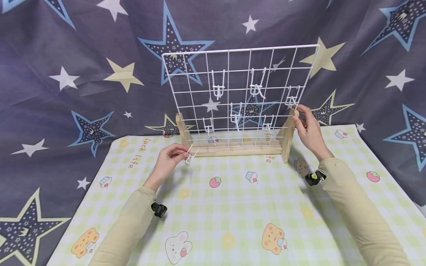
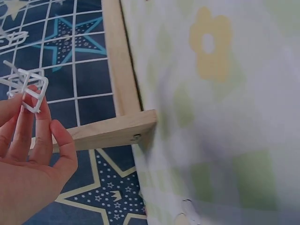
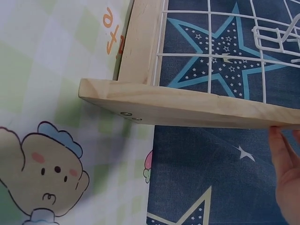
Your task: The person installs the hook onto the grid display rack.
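My left hand (image 1: 168, 162) pinches a small white wire hook (image 1: 191, 155) in front of the rack's left wooden side support (image 1: 182, 129). In the left wrist view the hook (image 2: 35, 89) sits between the thumb and fingertips. My right hand (image 1: 309, 129) holds the upper end of the right wooden side support (image 1: 287, 138), beside the grid's edge. In the right wrist view, fingertips meet the outer face of that support (image 3: 187, 105). A white wire grid (image 1: 227, 59) leans back between the supports, and several white hooks (image 1: 257, 89) hang on it at different heights.
A wooden crossbar (image 1: 236, 150) joins the two supports along the bottom. The rack stands near the back of a table with a green-checked, cartoon-printed cloth (image 1: 206, 214). Behind it hangs a dark star-patterned curtain (image 1: 133, 26).
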A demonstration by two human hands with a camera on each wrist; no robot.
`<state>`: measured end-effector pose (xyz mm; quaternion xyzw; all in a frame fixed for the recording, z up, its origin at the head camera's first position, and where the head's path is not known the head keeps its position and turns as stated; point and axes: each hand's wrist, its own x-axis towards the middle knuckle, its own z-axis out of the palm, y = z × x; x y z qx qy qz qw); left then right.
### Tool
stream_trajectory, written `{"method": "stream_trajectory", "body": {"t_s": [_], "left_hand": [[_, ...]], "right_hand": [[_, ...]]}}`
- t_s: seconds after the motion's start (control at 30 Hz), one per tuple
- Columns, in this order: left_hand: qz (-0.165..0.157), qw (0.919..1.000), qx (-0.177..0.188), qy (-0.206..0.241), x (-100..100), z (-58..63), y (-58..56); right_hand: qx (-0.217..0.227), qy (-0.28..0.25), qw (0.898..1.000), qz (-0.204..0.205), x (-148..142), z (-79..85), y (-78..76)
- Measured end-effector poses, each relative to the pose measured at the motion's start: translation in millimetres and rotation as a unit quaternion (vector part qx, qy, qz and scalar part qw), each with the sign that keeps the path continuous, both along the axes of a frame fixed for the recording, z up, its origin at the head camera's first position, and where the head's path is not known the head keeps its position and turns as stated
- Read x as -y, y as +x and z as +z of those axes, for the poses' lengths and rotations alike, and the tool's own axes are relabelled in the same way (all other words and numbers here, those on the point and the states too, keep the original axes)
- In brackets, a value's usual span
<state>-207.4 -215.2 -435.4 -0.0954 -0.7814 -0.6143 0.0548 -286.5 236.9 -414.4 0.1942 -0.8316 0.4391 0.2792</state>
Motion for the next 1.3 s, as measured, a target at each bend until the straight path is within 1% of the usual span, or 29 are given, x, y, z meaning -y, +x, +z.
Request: {"method": "stream_trajectory", "body": {"t_s": [0.17,0.3,0.43,0.6,0.7,0.77,0.97,1.07,1.2,1.3], "left_hand": [[0.008,0.9997,-0.012,0.022,-4.3,10.1,-6.1],[0.008,0.9987,-0.034,0.036,-10.8,22.1,-11.7],[0.008,0.9977,-0.053,0.041,-17.6,34.3,-18.7],[0.014,0.9946,-0.070,0.074,-24.6,46.8,-28.1],[0.015,0.9925,-0.074,0.096,-26.3,51.8,-32.2],[0.017,0.9919,-0.073,0.103,-26.6,54.5,-33.6],[0.026,0.9901,-0.076,0.115,-25.8,61.7,-36.1],[0.029,0.9883,-0.084,0.124,-24.8,66.0,-37.7],[0.027,0.9862,-0.096,0.132,-24.1,71.8,-39.5],[0.027,0.9840,-0.105,0.141,-24.0,75.7,-39.9]], "right_hand": [[-0.013,-0.012,1.000,0.006,-0.6,-1.3,-0.5],[-0.015,-0.018,1.000,0.004,-1.0,-1.6,0.0],[-0.011,-0.017,1.000,0.004,-1.1,-1.4,0.5],[-0.013,-0.016,1.000,0.001,-1.1,-1.2,0.9],[-0.011,-0.018,1.000,-0.002,-0.1,-0.3,2.1],[-0.012,-0.022,1.000,0.002,2.2,2.5,5.0],[-0.013,-0.030,0.999,0.014,15.0,21.3,23.1],[-0.010,-0.031,0.999,0.012,13.0,17.3,19.0],[0.001,-0.036,0.999,0.006,4.9,4.0,6.3],[0.008,-0.037,0.999,0.005,3.0,1.6,4.2]]}}
